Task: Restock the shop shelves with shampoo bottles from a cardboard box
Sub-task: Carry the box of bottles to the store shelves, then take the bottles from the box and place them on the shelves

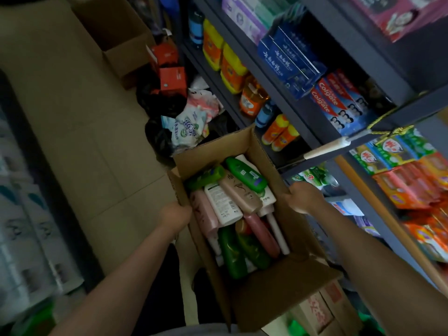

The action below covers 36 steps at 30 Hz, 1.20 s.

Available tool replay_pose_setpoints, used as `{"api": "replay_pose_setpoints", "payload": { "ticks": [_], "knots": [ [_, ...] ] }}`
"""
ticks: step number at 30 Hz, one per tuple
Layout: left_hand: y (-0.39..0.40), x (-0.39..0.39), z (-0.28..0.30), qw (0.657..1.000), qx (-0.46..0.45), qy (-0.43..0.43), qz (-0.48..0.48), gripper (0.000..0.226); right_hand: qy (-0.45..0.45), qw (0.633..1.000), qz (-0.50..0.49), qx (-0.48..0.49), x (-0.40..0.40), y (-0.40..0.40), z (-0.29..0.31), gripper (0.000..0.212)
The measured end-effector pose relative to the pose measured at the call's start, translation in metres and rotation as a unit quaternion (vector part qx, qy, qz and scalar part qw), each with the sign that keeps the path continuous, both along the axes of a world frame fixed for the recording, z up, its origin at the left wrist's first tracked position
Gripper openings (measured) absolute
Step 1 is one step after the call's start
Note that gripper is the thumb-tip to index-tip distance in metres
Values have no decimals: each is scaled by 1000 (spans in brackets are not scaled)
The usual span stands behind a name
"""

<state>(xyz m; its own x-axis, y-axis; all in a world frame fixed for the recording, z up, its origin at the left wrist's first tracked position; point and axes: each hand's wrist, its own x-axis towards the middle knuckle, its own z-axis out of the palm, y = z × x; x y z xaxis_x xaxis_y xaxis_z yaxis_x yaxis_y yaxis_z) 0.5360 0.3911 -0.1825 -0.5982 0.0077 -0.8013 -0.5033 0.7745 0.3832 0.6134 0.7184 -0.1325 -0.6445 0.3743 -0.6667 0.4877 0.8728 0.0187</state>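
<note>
Beside the dark shelves (pixel 286 93), the open cardboard box (pixel 274 287) is held up between both hands: left hand (pixel 175 215) grasping its left wall, right hand (pixel 304 198) grasping the right wall. Shampoo bottles (pixel 232 204) (green, pink, white, tan) lie jumbled inside it.

1 box (pixel 274 294), approx 4 green bottles (pixel 246 174), 2 hands (pixel 175 215).

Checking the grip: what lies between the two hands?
Head view: the open cardboard box of shampoo bottles, left hand and right hand gripping opposite walls.
</note>
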Motion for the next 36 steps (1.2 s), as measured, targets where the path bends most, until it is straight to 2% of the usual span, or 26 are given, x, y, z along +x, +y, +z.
{"api": "replay_pose_setpoints", "payload": {
  "ticks": [8, 12, 15, 17, 20, 23, 26, 30, 33, 36],
  "knots": [
    [-4, 4, 1, 996, -9, 8, 87, 22, 17, 998, 53, -13, -50, 3, 4, 43],
    [-17, 2, -3, 994, -33, 0, 108, 28, 47, 997, 49, -27, -60, -5, 1, 39],
    [-20, -1, 2, 997, -38, -3, 72, 30, 70, 997, 39, -13, -58, -15, -2, 28],
    [-17, -3, 11, 999, -37, 9, 39, 27, 119, 993, 12, -2, -48, -26, -2, 17],
    [-14, -9, 25, 993, -58, 103, 29, 34, 219, 974, 18, 54, -27, -52, -1, 20],
    [-13, -18, 40, 969, -58, 240, -3, 34, 200, 979, 30, -19, -13, -89, -11, 18],
    [-2, -34, 50, 945, 38, 313, -92, 28, 182, 978, 17, -105, -20, -110, -36, 26],
    [17, -69, 35, 921, 95, 304, -222, 20, 167, 982, 11, -93, -78, -113, -70, 46],
    [22, -100, 13, 924, 87, 234, -289, 18, 157, 985, -8, -72, -124, -110, -97, 57],
    [18, -122, 1, 929, 69, 184, -314, 20, 105, 994, -3, -44, -145, -111, -120, 60]
  ]
}}
